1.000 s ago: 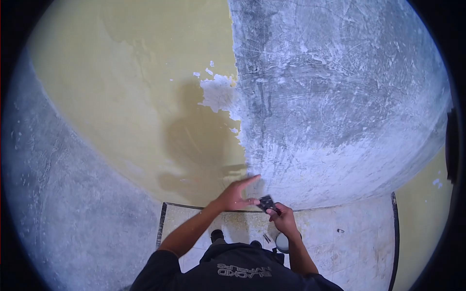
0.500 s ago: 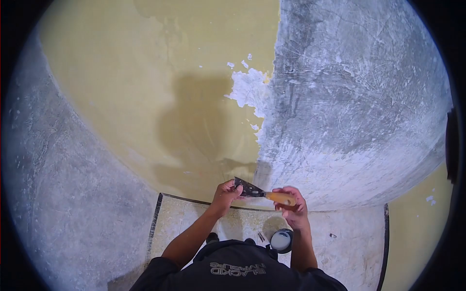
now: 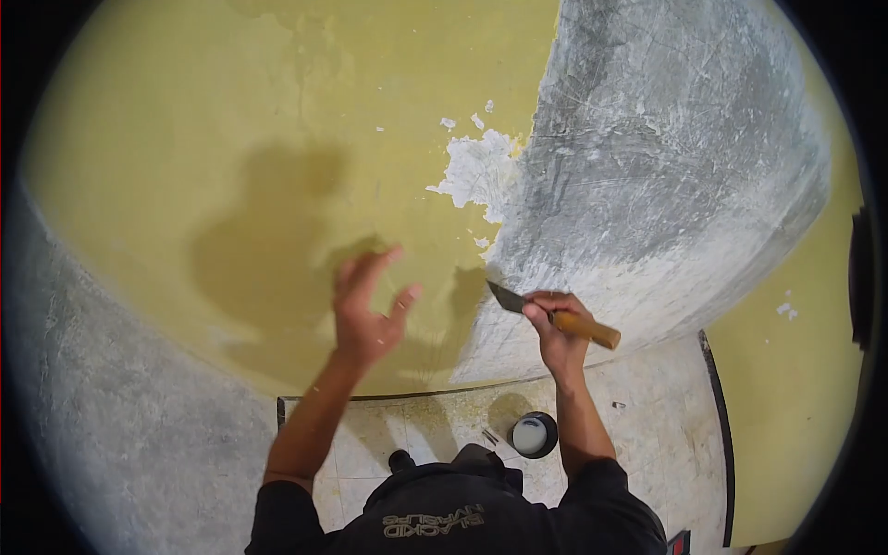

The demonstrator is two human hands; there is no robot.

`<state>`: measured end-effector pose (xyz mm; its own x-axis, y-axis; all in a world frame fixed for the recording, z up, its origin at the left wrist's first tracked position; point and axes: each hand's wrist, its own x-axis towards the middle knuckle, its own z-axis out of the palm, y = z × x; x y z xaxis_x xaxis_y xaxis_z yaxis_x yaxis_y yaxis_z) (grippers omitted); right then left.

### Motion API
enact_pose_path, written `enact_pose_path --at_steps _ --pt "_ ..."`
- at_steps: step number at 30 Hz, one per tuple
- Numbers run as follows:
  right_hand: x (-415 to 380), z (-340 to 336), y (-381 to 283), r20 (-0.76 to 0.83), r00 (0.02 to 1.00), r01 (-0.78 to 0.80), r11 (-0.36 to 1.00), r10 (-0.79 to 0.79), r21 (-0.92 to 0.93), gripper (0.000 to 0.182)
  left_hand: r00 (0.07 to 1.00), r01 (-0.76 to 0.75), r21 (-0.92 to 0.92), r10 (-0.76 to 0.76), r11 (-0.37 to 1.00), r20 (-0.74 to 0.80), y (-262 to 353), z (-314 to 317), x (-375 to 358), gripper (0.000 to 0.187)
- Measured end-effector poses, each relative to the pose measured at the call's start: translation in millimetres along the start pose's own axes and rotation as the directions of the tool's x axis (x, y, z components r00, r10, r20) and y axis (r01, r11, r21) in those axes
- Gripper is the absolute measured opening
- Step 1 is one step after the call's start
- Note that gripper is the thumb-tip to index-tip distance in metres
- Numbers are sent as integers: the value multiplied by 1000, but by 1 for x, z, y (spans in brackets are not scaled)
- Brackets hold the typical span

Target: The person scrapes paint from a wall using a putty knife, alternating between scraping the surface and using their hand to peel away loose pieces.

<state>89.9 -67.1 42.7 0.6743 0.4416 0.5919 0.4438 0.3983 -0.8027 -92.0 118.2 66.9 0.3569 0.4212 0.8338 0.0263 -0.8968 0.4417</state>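
Right hand was closed around the scraper at 4 o'clock in view, blade toward 10. Left hand, at 8 o'clock, was empty, spread wide. Blade contact with the wall: could not tell. Judged risks: corner gouging if tilted steeply; loosened grip dropping it near the bucket, 5 o'clock.
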Motion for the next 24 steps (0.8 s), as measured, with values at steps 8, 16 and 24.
enact_pose_path --at_steps 8,16,24 --pt "66 9 12 -201 966 150 987 -160 -65 16 890 -374 324 434 869 -138 -66 -15 76 34" --pt "82 -2 35 13 945 326 940 -327 -99 20 780 -480 461 603 747 -165 -90 7 70 31" --pt "85 3 54 -27 923 386 922 -385 39 22 787 -480 528 610 700 -93 -92 7 66 43"
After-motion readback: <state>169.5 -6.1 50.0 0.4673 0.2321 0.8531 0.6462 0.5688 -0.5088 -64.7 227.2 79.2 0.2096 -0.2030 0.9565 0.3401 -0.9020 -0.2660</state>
